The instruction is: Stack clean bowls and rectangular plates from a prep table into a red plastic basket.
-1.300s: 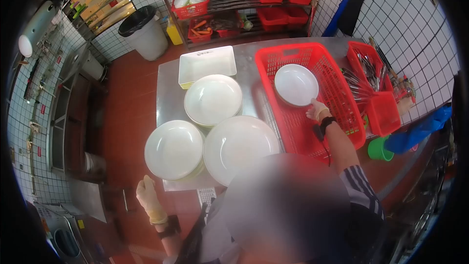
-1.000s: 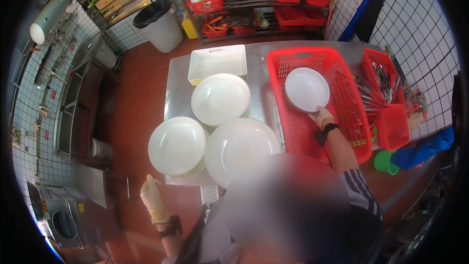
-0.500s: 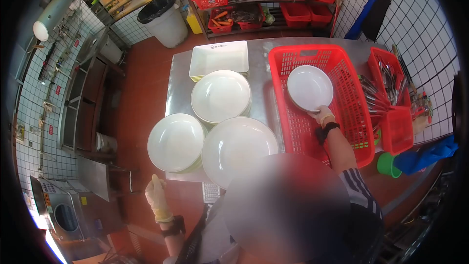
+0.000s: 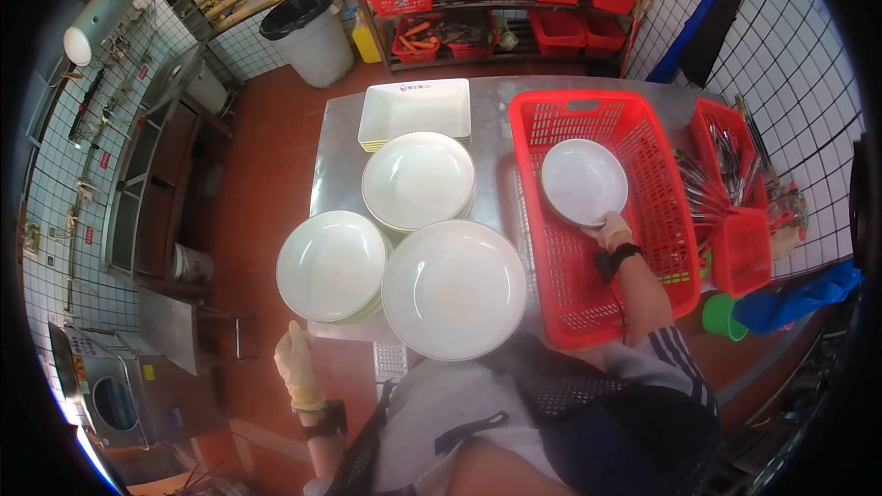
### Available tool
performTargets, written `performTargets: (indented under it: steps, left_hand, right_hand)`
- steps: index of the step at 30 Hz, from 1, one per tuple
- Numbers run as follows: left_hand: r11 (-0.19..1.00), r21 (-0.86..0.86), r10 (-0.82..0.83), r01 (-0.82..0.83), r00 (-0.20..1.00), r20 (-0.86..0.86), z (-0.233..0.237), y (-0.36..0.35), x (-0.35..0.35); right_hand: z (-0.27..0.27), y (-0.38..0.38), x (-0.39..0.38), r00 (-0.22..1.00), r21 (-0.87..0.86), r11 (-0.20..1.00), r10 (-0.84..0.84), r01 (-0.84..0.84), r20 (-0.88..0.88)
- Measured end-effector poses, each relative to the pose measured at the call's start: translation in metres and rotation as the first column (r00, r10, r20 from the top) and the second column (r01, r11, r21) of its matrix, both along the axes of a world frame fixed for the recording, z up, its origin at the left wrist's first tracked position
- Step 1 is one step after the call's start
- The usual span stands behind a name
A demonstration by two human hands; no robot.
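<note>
A gloved right hand (image 4: 610,230) pinches the near rim of a white plate (image 4: 584,181) that lies in the far half of a red crate (image 4: 560,289) on the right of a steel table (image 4: 489,129). The left hand (image 4: 296,363), also gloved, hangs off the near left corner with its fingers straight and empty, just short of the nearest stack (image 4: 331,264) of plates.

The weak point looks to be the grip. One hand holds only the edge of a smooth plate, and if glove or glaze is wet the plate could slide out and drop back onto the crate's floor, chipping it.

The big stack (image 4: 453,288) appears to sit right at the table's near edge, close to the person's body, so a lean forward or a swing of the right forearm across it could push those plates off onto the tiled floor. The cutlery bins (image 4: 726,152) stand just right of the crate, where a wide lift could catch the handles.
</note>
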State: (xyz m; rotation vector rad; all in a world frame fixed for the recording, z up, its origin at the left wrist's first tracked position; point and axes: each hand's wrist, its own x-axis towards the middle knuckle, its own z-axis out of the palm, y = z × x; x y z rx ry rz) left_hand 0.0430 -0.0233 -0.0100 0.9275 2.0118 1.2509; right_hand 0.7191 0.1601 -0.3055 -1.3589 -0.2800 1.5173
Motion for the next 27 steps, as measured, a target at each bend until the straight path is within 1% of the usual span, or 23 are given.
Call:
performTargets:
  steps: [1,2,3,4,6,9,11,12,14,15,16,17,18,19,21,22,23,24,25,26,27]
  left_hand:
    - [1.0,0.02,-0.018,0.017,0.999,0.037,0.006,0.001,0.005]
    - [0.999,0.04,-0.036,0.033,0.997,0.075,0.008,0.002,0.007]
    - [0.999,0.042,-0.038,0.034,0.996,0.08,0.007,0.004,0.007]
    - [0.997,0.074,-0.039,0.033,0.996,0.084,0.005,0.006,0.007]
    - [0.994,0.106,-0.041,0.031,0.995,0.096,-0.001,0.007,0.004]
    - [0.996,0.072,-0.057,0.05,0.993,0.102,-0.01,0.01,-0.007]
    - [0.998,-0.011,-0.056,0.056,0.998,0.001,-0.014,0.013,-0.012]
    - [0.998,-0.009,-0.055,0.055,0.998,0.007,-0.015,0.014,-0.015]
    - [0.997,0.022,-0.079,0.077,0.993,0.089,-0.016,0.015,-0.019]
    - [0.997,0.023,-0.078,0.077,0.992,0.096,-0.015,0.017,-0.018]
    - [0.999,0.019,-0.046,0.045,0.997,0.056,-0.014,0.02,-0.016]
    - [1.0,0.018,-0.014,0.014,1.0,0.017,-0.014,0.022,-0.015]
    - [1.0,0.018,-0.016,0.016,1.0,0.022,-0.018,0.023,-0.019]
    - [0.999,0.04,-0.005,0.004,1.0,0.031,-0.024,0.025,-0.025]
    - [0.998,0.066,0.001,-0.004,0.999,0.045,-0.029,0.029,-0.031]
    - [0.993,0.112,0.021,-0.031,0.996,0.09,-0.028,0.03,-0.034]
    - [0.986,0.155,0.036,-0.057,0.99,0.135,-0.029,0.031,-0.036]
    - [0.987,0.156,0.024,-0.045,0.99,0.136,-0.031,0.033,-0.042]
    - [0.986,0.161,0.015,-0.044,0.984,0.178,-0.035,0.034,-0.049]
    - [0.985,0.166,0.008,-0.046,0.975,0.221,-0.037,0.037,-0.053]
    - [0.985,0.167,-0.001,-0.037,0.974,0.226,-0.038,0.04,-0.054]
  right_hand:
    - [0.004,-0.002,-0.003,1.0,0.002,1.0,-0.001,0.001,0.004]
    - [0.009,-0.004,-0.005,0.999,-0.006,0.998,-0.055,0.055,-0.001]
    - [0.016,-0.007,-0.009,0.994,-0.013,0.994,-0.108,0.108,-0.005]
    - [0.023,-0.01,-0.012,0.994,-0.011,0.994,-0.109,0.109,0.0]
    - [0.036,-0.015,-0.017,0.986,-0.06,0.986,-0.149,0.153,0.071]
    - [0.018,-0.017,-0.003,0.985,-0.082,0.987,-0.129,0.138,0.112]
    - [0.05,-0.025,-0.015,0.984,-0.087,0.986,-0.135,0.145,0.114]
    - [0.065,-0.028,-0.022,0.984,-0.094,0.984,-0.143,0.154,0.109]
    - [0.05,-0.033,-0.006,0.989,-0.062,0.991,-0.116,0.122,0.086]
    - [0.038,-0.036,0.008,0.994,-0.031,0.995,-0.09,0.091,0.06]
    - [0.019,-0.038,0.033,0.994,-0.03,0.995,-0.09,0.092,0.066]
    - [-0.002,-0.041,0.063,0.805,-0.049,0.958,0.266,-0.284,0.53]
    - [-0.012,-0.043,0.078,0.31,-0.242,0.791,0.473,-0.563,0.825]
    - [0.005,-0.047,0.071,0.308,-0.243,0.793,0.471,-0.559,0.827]
    - [0.047,-0.058,0.063,0.527,-0.053,0.86,0.359,-0.508,0.77]
    - [0.058,-0.059,0.064,0.526,-0.052,0.862,0.355,-0.504,0.773]
    - [0.068,-0.059,0.066,0.568,0.001,0.873,0.317,-0.488,0.76]
    - [0.08,-0.062,0.067,0.61,0.054,0.884,0.275,-0.465,0.743]
    - [0.093,-0.064,0.061,0.708,0.165,0.896,0.201,-0.412,0.677]
    - [0.124,-0.064,0.041,0.709,0.167,0.9,0.191,-0.402,0.679]
    - [0.169,-0.064,0.009,0.882,0.174,0.977,0.026,-0.122,0.471]
